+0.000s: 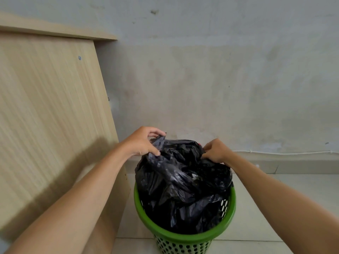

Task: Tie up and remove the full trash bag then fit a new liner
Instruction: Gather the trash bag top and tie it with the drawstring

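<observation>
I am pinching the crumpled black plastic trash bag (183, 180) with my left hand (142, 143) and right hand (216, 152), gathering both edges evenly above the perforated green plastic bin (185, 237) before knotting.

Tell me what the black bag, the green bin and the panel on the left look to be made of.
Black bag: thin plastic film, glossy, crinkled into sharp folds.
Green bin: moulded plastic, smooth rim, wall punched with round holes.
Panel: probably laminated board, matt printed wood grain with a screw head showing.
</observation>
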